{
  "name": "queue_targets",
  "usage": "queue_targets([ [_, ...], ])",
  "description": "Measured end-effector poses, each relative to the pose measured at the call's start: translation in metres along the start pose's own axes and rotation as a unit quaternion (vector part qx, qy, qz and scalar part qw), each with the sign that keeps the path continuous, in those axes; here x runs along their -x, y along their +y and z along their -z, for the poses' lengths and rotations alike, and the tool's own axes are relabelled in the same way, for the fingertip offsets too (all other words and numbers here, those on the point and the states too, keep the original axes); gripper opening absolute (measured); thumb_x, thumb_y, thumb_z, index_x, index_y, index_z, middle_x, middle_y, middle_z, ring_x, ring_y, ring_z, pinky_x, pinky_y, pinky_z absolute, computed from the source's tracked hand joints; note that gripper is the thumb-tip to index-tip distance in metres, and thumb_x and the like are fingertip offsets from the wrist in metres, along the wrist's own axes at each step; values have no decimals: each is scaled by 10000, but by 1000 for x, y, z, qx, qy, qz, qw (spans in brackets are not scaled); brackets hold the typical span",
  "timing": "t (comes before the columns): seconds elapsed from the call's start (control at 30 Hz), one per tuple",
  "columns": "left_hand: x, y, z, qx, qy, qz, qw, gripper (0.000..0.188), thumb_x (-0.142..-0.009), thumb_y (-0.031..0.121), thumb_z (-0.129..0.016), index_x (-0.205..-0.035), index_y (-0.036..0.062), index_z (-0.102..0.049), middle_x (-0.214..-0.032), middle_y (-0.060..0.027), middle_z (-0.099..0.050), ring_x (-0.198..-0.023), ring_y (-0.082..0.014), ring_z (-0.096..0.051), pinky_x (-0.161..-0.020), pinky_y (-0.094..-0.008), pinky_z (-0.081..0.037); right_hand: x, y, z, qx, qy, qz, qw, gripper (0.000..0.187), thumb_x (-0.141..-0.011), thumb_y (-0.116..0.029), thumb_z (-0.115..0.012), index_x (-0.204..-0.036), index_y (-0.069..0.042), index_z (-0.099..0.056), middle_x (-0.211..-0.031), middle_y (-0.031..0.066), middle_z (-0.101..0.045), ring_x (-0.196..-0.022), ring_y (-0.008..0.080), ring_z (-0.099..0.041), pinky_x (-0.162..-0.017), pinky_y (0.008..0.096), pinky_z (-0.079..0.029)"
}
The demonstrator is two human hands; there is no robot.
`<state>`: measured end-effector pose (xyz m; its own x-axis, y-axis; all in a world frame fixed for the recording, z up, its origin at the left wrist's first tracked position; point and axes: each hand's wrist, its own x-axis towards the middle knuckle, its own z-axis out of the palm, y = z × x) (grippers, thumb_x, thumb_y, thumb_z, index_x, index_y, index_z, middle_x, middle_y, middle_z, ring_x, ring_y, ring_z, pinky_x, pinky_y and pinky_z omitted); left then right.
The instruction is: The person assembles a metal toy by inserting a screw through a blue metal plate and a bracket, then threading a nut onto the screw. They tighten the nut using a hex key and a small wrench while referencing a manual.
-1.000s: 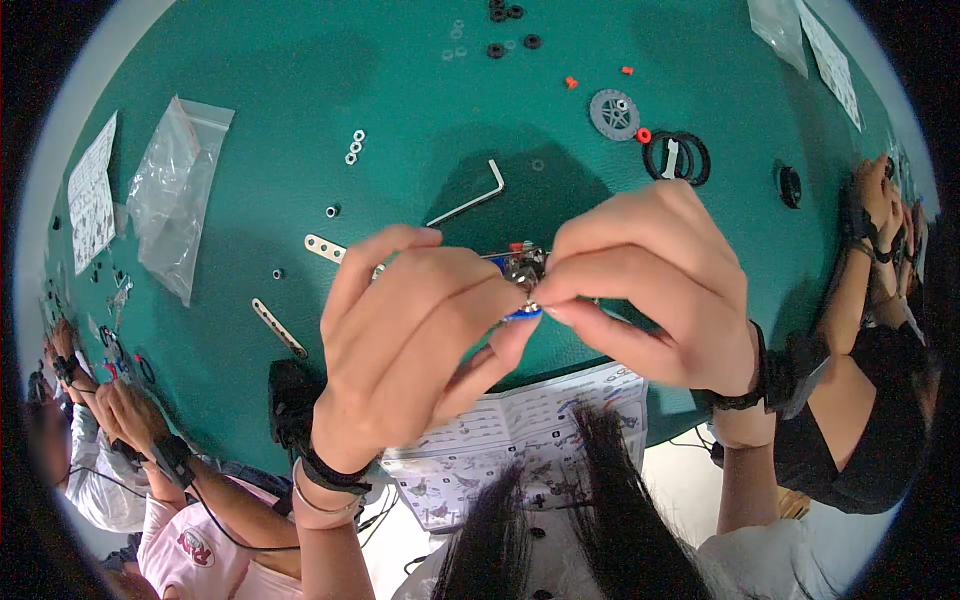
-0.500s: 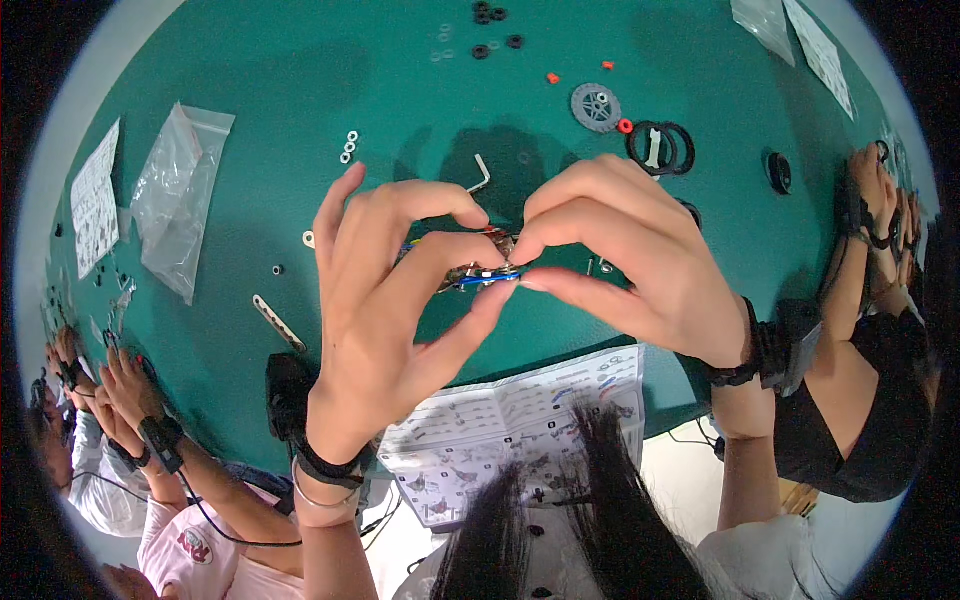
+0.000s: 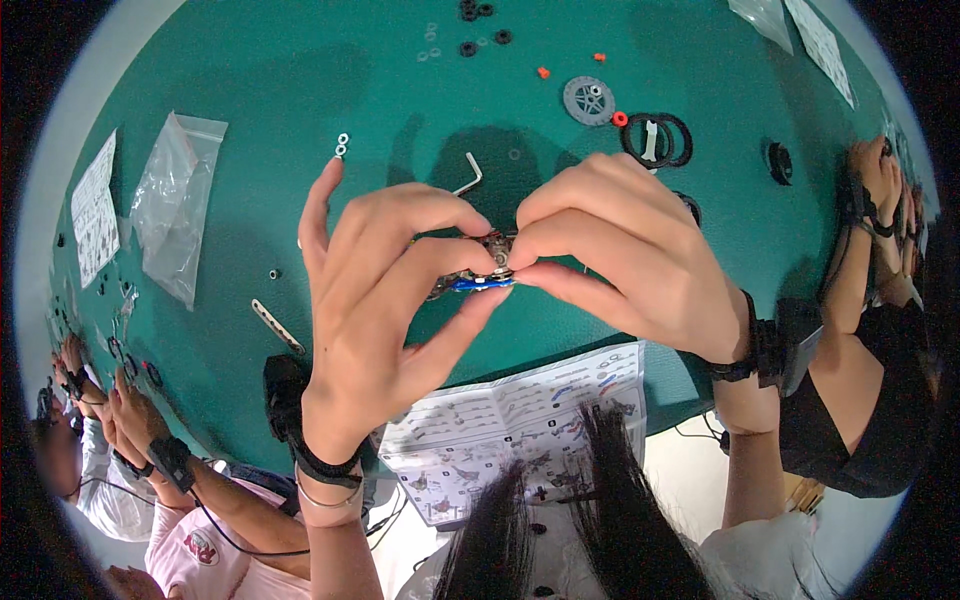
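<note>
Between my two hands is a small model assembly of metal and blue parts, with some red on it. My left hand grips it from the left between thumb and fingers, covering much of it. From the other side, my right hand pinches at its right end with thumb and index finger; whatever tiny piece lies in that pinch is hidden. Beyond the hands lies a hex key. Several metal nuts sit just past my left fingertips. A perforated metal strip lies left of my left hand.
An instruction sheet lies at the near edge. Far right are a grey wheel, black rings and small red parts. A plastic bag lies left. Other people's hands work at the left and right edges.
The view has shifted slightly. My fingers have moved a little around the assembly, and more of its blue part shows. Both hands keep their grip.
</note>
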<state>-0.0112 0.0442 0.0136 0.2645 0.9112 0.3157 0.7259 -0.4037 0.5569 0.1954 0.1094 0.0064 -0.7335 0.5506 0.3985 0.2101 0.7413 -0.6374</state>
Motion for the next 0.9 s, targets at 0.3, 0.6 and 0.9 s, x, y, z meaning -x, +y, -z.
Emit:
queue_targets([
  [0.3, 0, 0, -1, 1, 11, 1, 1000, 247, -625, 86, -820, -824, 127, -682, -977, -23, -693, -982, -223, -635, -1116, -536, -244, 1, 0, -3, 16, 6, 9, 1000, 262, -664, -55, -780, -892, -49, -649, -922, 73, -622, -732, 258, -572, -629, 345, -428],
  [0.6, 1, 0, -2, 4, 14, -10, 1000, 219, -638, 75, -810, -821, 119, -698, -900, -21, -701, -953, -224, -649, -1118, -543, -244, 1, 0, -4, 36, 3, 32, 999, 279, -651, -39, -781, -897, -43, -650, -934, 77, -622, -726, 253, -571, -621, 344, -426],
  [0.9, 3, 1, -3, 2, 14, 18, 1000, 202, -651, 78, -807, -811, 123, -694, -905, -24, -712, -958, -223, -651, -1126, -547, -230, 0, -2, -5, 5, 6, 4, 1000, 290, -655, -51, -780, -911, -27, -648, -962, 92, -618, -740, 266, -577, -622, 348, -434],
])
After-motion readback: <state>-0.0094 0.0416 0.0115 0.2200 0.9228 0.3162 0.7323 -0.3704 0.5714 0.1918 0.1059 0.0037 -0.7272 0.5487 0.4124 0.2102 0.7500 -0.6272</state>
